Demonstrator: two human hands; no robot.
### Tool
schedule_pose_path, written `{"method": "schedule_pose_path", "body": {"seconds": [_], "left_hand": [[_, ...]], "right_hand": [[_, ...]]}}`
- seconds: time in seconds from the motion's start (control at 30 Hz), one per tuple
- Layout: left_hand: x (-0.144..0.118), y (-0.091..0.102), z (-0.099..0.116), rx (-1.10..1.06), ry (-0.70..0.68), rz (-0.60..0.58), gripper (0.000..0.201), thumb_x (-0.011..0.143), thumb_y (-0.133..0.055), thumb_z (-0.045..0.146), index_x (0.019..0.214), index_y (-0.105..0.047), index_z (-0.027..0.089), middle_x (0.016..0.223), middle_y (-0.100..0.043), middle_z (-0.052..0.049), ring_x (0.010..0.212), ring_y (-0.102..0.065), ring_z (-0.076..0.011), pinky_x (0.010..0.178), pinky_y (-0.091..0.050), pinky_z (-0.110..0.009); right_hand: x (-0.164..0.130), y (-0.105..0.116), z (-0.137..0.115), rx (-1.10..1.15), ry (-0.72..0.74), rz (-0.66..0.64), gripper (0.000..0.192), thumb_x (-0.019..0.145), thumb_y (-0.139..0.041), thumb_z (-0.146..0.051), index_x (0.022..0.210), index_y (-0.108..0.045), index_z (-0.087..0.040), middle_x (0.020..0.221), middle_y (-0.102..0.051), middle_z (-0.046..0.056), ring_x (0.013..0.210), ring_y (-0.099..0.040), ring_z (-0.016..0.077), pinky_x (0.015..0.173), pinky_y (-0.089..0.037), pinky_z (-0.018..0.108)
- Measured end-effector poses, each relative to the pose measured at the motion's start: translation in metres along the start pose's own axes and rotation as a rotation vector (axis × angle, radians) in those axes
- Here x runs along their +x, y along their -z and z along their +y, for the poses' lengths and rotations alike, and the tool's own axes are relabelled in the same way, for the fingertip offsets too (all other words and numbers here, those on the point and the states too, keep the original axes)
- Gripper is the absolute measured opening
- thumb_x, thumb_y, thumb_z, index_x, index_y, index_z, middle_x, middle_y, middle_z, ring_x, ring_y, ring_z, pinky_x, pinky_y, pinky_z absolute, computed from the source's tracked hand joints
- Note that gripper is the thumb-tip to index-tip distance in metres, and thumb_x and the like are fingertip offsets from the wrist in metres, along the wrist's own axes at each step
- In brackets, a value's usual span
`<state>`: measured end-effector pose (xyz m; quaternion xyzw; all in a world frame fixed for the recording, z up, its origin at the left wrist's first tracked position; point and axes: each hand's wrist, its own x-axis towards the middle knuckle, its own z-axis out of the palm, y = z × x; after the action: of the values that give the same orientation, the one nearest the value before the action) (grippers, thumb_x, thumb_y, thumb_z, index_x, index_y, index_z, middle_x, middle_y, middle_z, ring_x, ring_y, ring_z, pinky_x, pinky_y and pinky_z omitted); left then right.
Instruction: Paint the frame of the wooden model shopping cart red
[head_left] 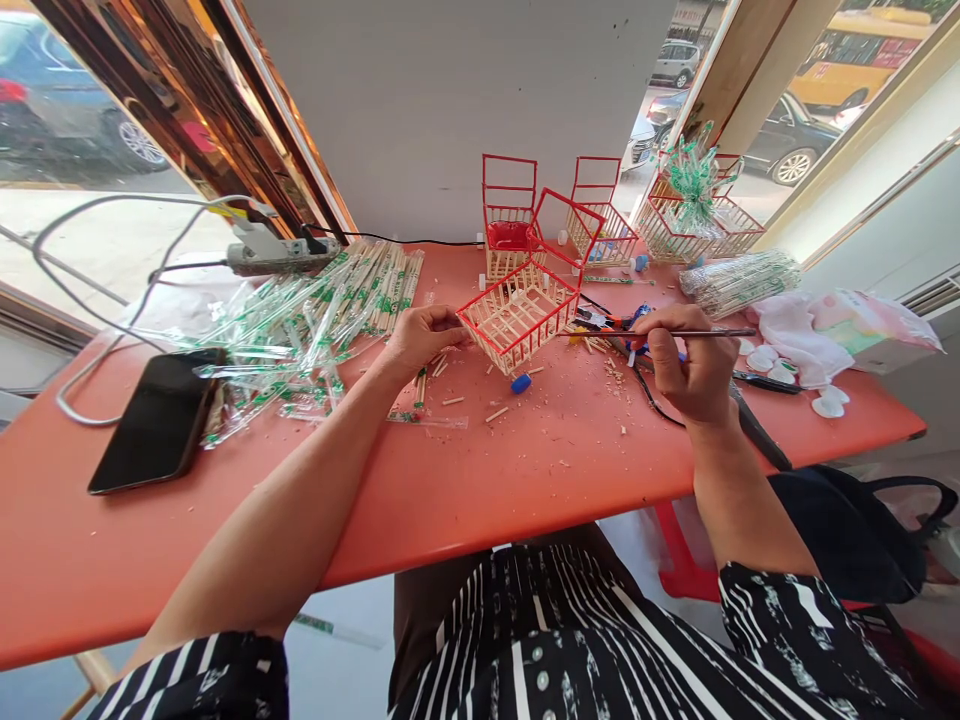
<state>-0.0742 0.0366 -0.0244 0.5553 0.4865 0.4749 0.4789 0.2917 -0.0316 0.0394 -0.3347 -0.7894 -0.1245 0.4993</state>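
My left hand (425,338) pinches the left corner of a small shopping cart (536,338) built from thin wooden sticks, with a red-painted rim and handle. The cart is tilted above the table, and a blue bottle cap (520,384) shows as a wheel underneath. In my right hand (686,360) is a slim dark paintbrush (720,332), held level, its tip end close to the cart's right side. Whether the tip touches the wood, I cannot tell. Behind stands a similar cart with a glossy red container (508,235) at its basket.
Paper-wrapped chopsticks (382,285) and torn wrappers spread left, near a phone (156,422) and a power strip (281,257). More carts (600,230) stand along the wall. Pliers (604,320), a cable and a chopstick bundle (742,280) lie right. Wood scraps litter the red table (480,490).
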Motion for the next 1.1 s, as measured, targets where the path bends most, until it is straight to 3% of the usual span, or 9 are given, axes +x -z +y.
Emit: {"method": "schedule_pose_path", "body": {"seconds": [0.1, 0.23, 0.33, 0.47, 0.73, 0.87, 1.1], "left_hand": [[0.000, 0.000, 0.000, -0.007, -0.004, -0.003, 0.030, 0.059, -0.096, 0.031, 0.081, -0.080, 0.016, 0.079, -0.080, -0.004, 0.073, -0.077, -0.0192, 0.075, -0.064, -0.029], [-0.001, -0.001, 0.002, -0.002, 0.001, -0.006, 0.032, 0.058, -0.096, 0.032, 0.081, -0.080, 0.016, 0.079, -0.080, -0.003, 0.074, -0.077, -0.0190, 0.076, -0.064, -0.029], [-0.002, -0.001, 0.004, -0.001, 0.006, 0.000, 0.031, 0.058, -0.097, 0.031, 0.080, -0.079, 0.016, 0.077, -0.079, -0.003, 0.073, -0.076, -0.0181, 0.076, -0.063, -0.027], [-0.002, -0.002, 0.006, 0.044, 0.017, 0.019, 0.030, 0.060, -0.097, 0.030, 0.078, -0.078, 0.016, 0.076, -0.078, -0.003, 0.074, -0.077, -0.0188, 0.074, -0.061, -0.026], [-0.001, -0.001, 0.002, 0.027, -0.002, 0.009, 0.030, 0.060, -0.097, 0.032, 0.079, -0.079, 0.017, 0.077, -0.079, -0.004, 0.074, -0.077, -0.0191, 0.075, -0.064, -0.028], [-0.001, 0.000, 0.002, 0.016, 0.000, 0.011, 0.033, 0.058, -0.098, 0.032, 0.080, -0.079, 0.017, 0.078, -0.079, -0.004, 0.074, -0.077, -0.0191, 0.076, -0.064, -0.029], [-0.003, -0.002, 0.007, 0.022, 0.029, 0.011, 0.031, 0.058, -0.097, 0.030, 0.079, -0.079, 0.017, 0.078, -0.079, -0.004, 0.073, -0.077, -0.0195, 0.075, -0.064, -0.029]], "right_hand": [[0.001, -0.001, 0.000, 0.003, 0.011, -0.014, 0.020, 0.107, -0.058, -0.039, 0.102, -0.074, -0.027, 0.086, -0.079, 0.005, 0.080, -0.077, 0.0223, 0.076, -0.061, 0.039], [-0.006, -0.002, 0.007, 0.043, -0.024, 0.077, 0.018, 0.106, -0.061, -0.043, 0.105, -0.071, -0.028, 0.081, -0.077, 0.004, 0.084, -0.080, 0.0254, 0.083, -0.064, 0.042], [-0.008, -0.004, 0.009, 0.040, 0.025, 0.122, 0.015, 0.104, -0.064, -0.042, 0.103, -0.072, -0.029, 0.079, -0.079, 0.003, 0.074, -0.080, 0.0229, 0.075, -0.064, 0.038], [-0.003, -0.005, 0.002, -0.005, 0.101, 0.092, 0.013, 0.104, -0.065, -0.037, 0.100, -0.074, -0.029, 0.075, -0.081, 0.000, 0.062, -0.078, 0.0196, 0.063, -0.060, 0.032], [0.001, -0.003, -0.008, -0.115, 0.103, 0.112, 0.027, 0.105, -0.063, -0.048, 0.092, -0.075, -0.029, 0.072, -0.081, 0.000, 0.062, -0.077, 0.0193, 0.061, -0.058, 0.032], [0.001, -0.005, -0.008, -0.065, 0.148, 0.152, 0.018, 0.105, -0.066, -0.041, 0.093, -0.073, -0.029, 0.076, -0.082, -0.002, 0.061, -0.076, 0.0175, 0.061, -0.056, 0.030], [0.002, -0.010, -0.013, -0.084, 0.226, 0.066, 0.012, 0.104, -0.069, -0.038, 0.097, -0.073, -0.029, 0.077, -0.082, -0.002, 0.059, -0.075, 0.0168, 0.061, -0.056, 0.030]]}}
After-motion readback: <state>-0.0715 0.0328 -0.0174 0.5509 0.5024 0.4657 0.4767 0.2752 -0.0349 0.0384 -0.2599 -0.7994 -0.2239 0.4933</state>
